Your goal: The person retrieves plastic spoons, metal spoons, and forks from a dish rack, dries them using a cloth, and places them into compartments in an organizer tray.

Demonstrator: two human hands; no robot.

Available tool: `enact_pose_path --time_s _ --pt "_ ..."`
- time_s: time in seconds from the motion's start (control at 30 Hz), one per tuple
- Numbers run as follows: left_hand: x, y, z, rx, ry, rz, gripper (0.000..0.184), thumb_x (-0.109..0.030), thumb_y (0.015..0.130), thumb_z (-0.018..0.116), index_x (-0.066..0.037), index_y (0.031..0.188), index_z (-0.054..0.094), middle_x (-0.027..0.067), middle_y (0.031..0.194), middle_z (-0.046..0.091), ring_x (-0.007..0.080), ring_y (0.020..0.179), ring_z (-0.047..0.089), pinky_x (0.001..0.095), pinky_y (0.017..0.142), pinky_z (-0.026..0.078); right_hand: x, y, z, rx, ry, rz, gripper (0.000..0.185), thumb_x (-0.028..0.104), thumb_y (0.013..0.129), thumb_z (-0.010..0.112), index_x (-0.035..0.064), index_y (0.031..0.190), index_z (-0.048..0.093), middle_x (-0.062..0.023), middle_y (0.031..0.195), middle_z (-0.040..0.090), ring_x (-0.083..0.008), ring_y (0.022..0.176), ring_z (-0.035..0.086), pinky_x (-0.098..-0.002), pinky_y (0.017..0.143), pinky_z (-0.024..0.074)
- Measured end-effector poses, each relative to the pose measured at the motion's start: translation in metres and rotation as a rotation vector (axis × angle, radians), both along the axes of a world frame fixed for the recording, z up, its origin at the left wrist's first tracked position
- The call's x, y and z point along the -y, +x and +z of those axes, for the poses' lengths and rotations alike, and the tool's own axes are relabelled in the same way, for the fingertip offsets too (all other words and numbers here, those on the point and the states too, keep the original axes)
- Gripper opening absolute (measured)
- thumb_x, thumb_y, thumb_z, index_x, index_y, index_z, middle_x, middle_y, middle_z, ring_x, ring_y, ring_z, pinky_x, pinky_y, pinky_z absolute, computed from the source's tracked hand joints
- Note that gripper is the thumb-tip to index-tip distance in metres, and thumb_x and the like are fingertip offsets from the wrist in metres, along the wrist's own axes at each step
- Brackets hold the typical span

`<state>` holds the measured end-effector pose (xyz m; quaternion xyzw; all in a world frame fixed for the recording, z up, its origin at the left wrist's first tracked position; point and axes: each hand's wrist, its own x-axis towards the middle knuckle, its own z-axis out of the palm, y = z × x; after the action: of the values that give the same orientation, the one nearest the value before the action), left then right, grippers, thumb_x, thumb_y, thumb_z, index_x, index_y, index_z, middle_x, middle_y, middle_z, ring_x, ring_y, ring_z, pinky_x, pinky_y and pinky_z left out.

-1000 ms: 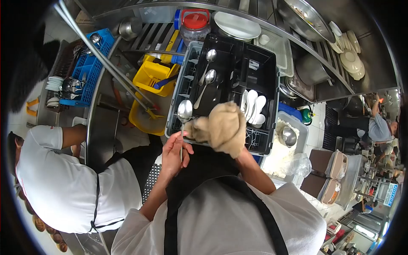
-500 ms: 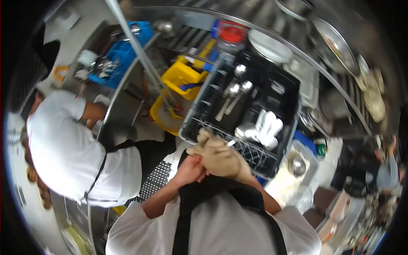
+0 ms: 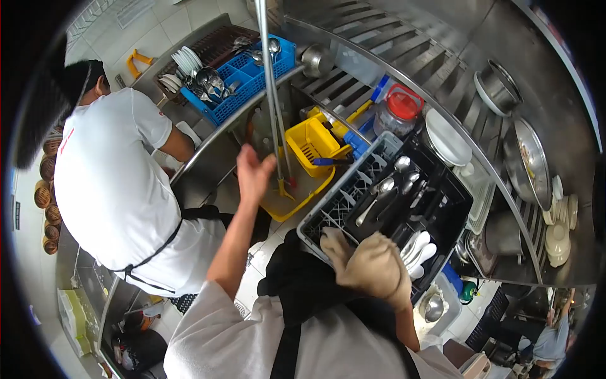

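Observation:
My left hand (image 3: 254, 172) is raised over the floor to the left of the grey crate, fingers apart with nothing in them. A crumpled beige cloth (image 3: 377, 262) covers most of my right hand (image 3: 403, 297), which grips it at the crate's near edge. Inside the crate (image 3: 307, 225) sits a black cutlery tray (image 3: 451, 205). Metal serving spoons (image 3: 385, 186) lie in one compartment of that tray. Several white spoons (image 3: 416, 249) are bunched at its right, just beyond the cloth. Whatever the cloth may wrap is hidden.
A co-worker in a white shirt (image 3: 113, 189) bends over the sink at left. Blue cutlery baskets (image 3: 237, 95) stand behind. A yellow bucket (image 3: 309, 201) with long poles (image 3: 273, 82) is left of the crate. A metal shelf (image 3: 486, 148) with bowls runs along the right.
My left hand has left the cloth and moved up and left. My right hand keeps the cloth, now farther right in view. The ladle-like spoon near the cloth no longer shows. The view has shifted.

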<state>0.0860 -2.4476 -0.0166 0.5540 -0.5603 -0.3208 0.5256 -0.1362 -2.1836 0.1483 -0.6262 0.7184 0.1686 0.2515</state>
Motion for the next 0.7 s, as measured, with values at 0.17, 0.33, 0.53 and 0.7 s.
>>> enact_pose_path --time_s 0.17,0.33,0.53,0.7 --pt "0.207 0.026 0.008 0.245 -0.106 0.351 0.118 -0.031 0.06 0.09 0.018 0.138 0.017 0.0342 0.143 0.025 0.0442 0.135 0.025 0.045 0.113 0.023 0.038 0.018 0.017 -0.34 -0.658 0.674 0.023 0.009 0.085 0.048 0.0003 0.102 0.06 -0.017 0.096 0.061 -0.0307 0.095 0.061 -0.0341 0.091 0.0462" --pt "0.317 0.029 0.003 0.249 0.222 0.644 0.132 -0.042 0.05 0.093 0.017 0.137 0.012 0.034 0.138 0.027 0.0455 0.13 0.029 0.0459 0.109 0.029 0.034 0.014 -0.009 0.334 -0.69 -0.265 0.029 0.011 0.089 0.046 0.0008 0.114 0.055 -0.0145 0.109 0.059 -0.0262 0.109 0.056 -0.0308 0.102 0.0395" --pt "0.337 0.02 0.023 0.2 0.314 0.821 0.115 -0.048 0.049 0.092 0.011 0.124 0.028 0.0271 0.12 0.043 0.0451 0.111 0.049 0.0471 0.096 0.043 0.043 0.02 -0.033 1.447 -0.805 -1.087 0.031 0.013 0.094 0.042 0.0019 0.122 0.05 -0.011 0.118 0.055 -0.0218 0.116 0.051 -0.0294 0.106 0.0353" --pt "0.356 0.028 0.03 -0.202 0.497 0.785 0.106 -0.044 0.057 0.09 0.007 0.128 0.03 0.0256 0.127 0.048 0.0404 0.117 0.052 0.0475 0.098 0.044 0.058 0.028 -0.043 1.741 -0.746 -1.156 0.034 0.015 0.097 0.039 0.0028 0.128 0.046 -0.0081 0.126 0.052 -0.0181 0.122 0.047 -0.0282 0.11 0.0317"
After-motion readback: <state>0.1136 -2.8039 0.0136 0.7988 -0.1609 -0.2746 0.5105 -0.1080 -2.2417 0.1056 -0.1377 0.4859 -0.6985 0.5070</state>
